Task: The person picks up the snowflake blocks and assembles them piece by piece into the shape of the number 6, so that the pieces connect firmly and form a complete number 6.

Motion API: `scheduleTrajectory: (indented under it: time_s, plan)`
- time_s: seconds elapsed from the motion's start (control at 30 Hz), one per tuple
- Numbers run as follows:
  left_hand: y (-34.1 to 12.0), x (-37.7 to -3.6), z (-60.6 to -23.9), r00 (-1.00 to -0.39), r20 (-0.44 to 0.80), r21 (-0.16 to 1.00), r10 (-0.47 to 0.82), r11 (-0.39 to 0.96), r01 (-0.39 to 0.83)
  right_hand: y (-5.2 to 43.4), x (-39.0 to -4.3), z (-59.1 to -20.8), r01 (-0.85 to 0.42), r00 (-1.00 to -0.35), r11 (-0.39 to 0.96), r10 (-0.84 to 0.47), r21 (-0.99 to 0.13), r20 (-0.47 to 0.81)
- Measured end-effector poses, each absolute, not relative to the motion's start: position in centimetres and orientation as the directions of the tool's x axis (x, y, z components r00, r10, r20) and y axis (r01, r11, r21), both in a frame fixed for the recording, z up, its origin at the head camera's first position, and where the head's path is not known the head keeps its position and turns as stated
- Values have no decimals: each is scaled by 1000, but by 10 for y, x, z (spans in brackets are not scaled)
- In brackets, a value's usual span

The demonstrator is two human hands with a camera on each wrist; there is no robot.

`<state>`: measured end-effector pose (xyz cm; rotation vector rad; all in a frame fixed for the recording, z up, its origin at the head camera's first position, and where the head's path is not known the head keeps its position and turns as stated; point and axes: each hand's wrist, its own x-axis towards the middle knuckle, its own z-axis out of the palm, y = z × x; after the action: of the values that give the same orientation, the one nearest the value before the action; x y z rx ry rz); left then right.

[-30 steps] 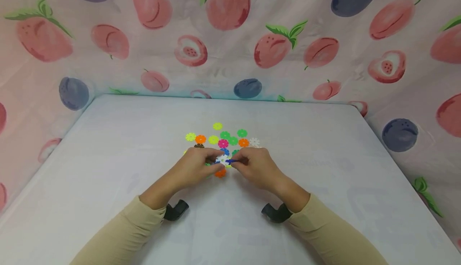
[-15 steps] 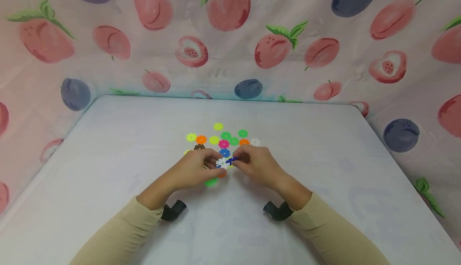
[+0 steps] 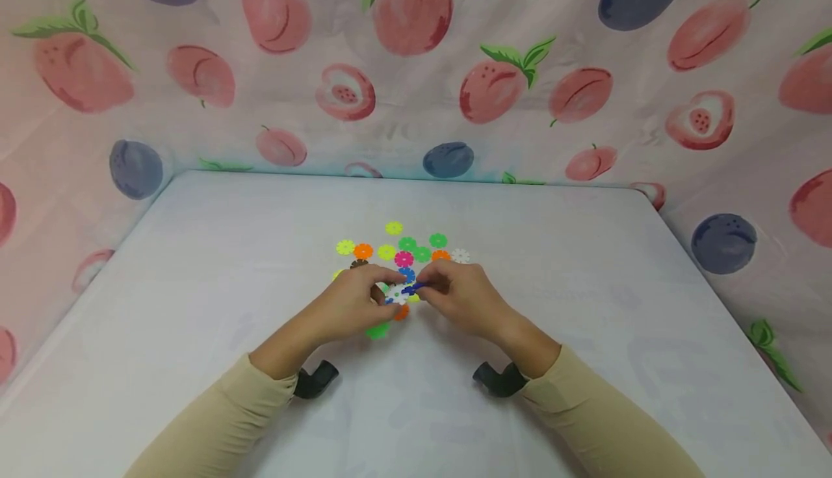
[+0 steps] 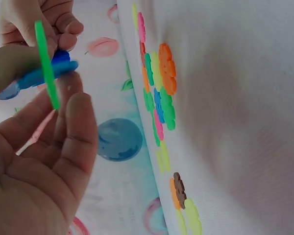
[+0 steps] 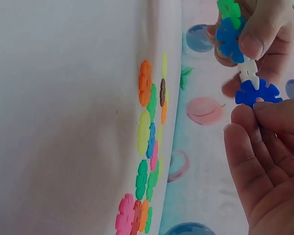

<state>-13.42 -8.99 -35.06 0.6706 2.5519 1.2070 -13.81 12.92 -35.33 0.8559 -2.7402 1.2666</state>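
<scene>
A pale, cloth-covered surface (image 3: 195,283) is carrying a loose cluster of small flower-shaped plastic discs (image 3: 403,250) near its middle. Yellow, orange, green, pink, blue, white and brown pieces are lying flat, several touching or overlapping. A single green disc (image 3: 376,331) and an orange one (image 3: 401,313) are lying a little nearer the person, just apart from the cluster.

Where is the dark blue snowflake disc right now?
Head view, centre: the dark blue disc is pinched by the right hand, against the white disc the left hand holds.
</scene>
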Motion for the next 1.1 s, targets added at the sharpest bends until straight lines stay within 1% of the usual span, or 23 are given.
scheduleTrajectory:
  time_s: [0.13, 0.2, 0.3, 0.47, 0.6, 0.8, 1.1]
  plan:
    - [-90, -135, -351, -846, 47, 759, 532, 531, 376, 129, -138, -353, -471, -857, 525, -464, -709, 225]
    - [-90, -135, -351, -842, 62, 760, 536, 522, 388, 129, -139, -353, -467, -860, 530, -459, -707, 224]
    - [-91, -134, -351, -856, 54, 756, 514, 539, 371, 131, -139, -353, -450, -870, 553, -449, -701, 203]
    - [-92, -134, -351, -888, 33, 747, 458, 579, 327, 141, -143, -353, -384, -898, 615, -422, -689, 124]
    - [-95, -135, -352, -897, 35, 733, 440, 599, 322, 152, -147, -354, -342, -914, 651, -399, -678, 77]
    - [-97, -136, -354, -903, 15, 726, 430, 616, 305, 166, -152, -358, -228, -942, 697, -335, -679, -28]
    - [-99, -137, -357, -899, 12, 739, 438, 601, 303, 171, -157, -367, -181, -936, 795, -321, -579, -148]
